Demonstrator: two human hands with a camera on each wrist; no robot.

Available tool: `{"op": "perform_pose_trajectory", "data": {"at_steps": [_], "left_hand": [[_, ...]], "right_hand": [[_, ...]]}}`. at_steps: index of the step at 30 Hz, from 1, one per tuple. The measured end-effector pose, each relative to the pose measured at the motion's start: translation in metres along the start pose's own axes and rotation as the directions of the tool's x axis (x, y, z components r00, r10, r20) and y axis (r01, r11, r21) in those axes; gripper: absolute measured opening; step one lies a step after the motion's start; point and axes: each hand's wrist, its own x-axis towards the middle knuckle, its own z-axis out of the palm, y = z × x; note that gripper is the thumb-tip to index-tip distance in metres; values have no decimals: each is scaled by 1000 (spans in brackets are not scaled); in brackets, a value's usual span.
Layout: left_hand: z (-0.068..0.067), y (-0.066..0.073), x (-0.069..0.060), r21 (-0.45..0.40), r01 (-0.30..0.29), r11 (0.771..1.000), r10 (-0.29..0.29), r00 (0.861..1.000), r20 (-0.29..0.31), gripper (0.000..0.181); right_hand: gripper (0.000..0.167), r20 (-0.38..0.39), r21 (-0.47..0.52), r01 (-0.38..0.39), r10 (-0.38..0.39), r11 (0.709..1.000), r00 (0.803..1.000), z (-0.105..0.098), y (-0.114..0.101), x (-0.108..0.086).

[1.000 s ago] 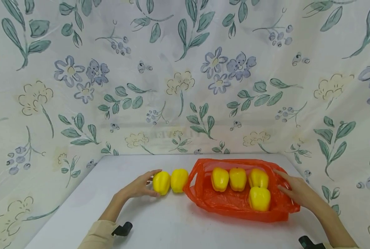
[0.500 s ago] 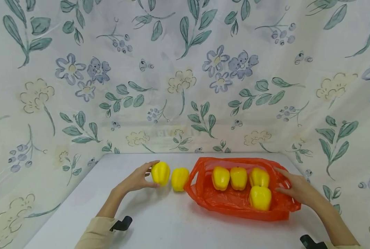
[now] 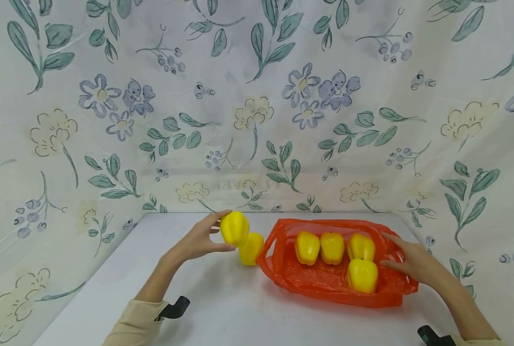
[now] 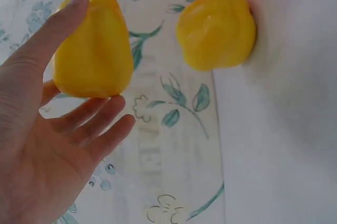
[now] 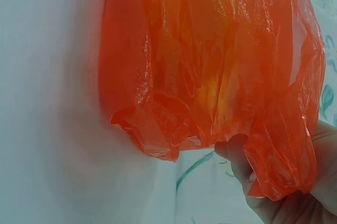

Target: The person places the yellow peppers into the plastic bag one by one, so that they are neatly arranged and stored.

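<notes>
My left hand (image 3: 196, 243) pinches a yellow bell pepper (image 3: 234, 228) between thumb and fingertips, raised above the table. In the left wrist view the thumb lies along one side of this bell pepper (image 4: 100, 50). Just below and behind it, a second yellow bell pepper (image 3: 252, 252) stands on the table beside the bag's left handle. The red plastic bag (image 3: 308, 284) lies with its mouth spread, several yellow bell peppers (image 3: 332, 248) inside. At the bag's right end my right hand (image 3: 414, 262) grips the plastic; in the right wrist view bunched film hides part of the fingers (image 5: 239, 161).
Everything stands on a white table (image 3: 222, 307). A floral curtain (image 3: 257, 134) hangs behind its far edge and along both sides. Dark wrist-worn devices (image 3: 175, 307) sit at both forearms.
My left hand has lifted the bell pepper off the table, then carried it up and to the right, partly over the second one. The right hand and the bag stay nearly still.
</notes>
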Motion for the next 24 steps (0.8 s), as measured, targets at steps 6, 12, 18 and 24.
{"op": "perform_pose_trajectory", "data": {"at_steps": [6,12,18,24], "left_hand": [[-2,23,7,-20,-55,998,55,998,3,91],[3,43,16,-21,-86,996,87,995,46,89],[12,58,25,-30,-120,992,122,988,91,88],[28,74,41,-54,-205,977,211,965,159,87]], "right_hand": [[87,7,9,-18,18,1000,1000,-1,0,0],[87,7,10,-27,27,1000,1000,-1,-2,0],[87,17,13,-31,30,999,999,1,-1,-2],[86,15,23,-25,25,999,1000,1,-1,-1]]}}
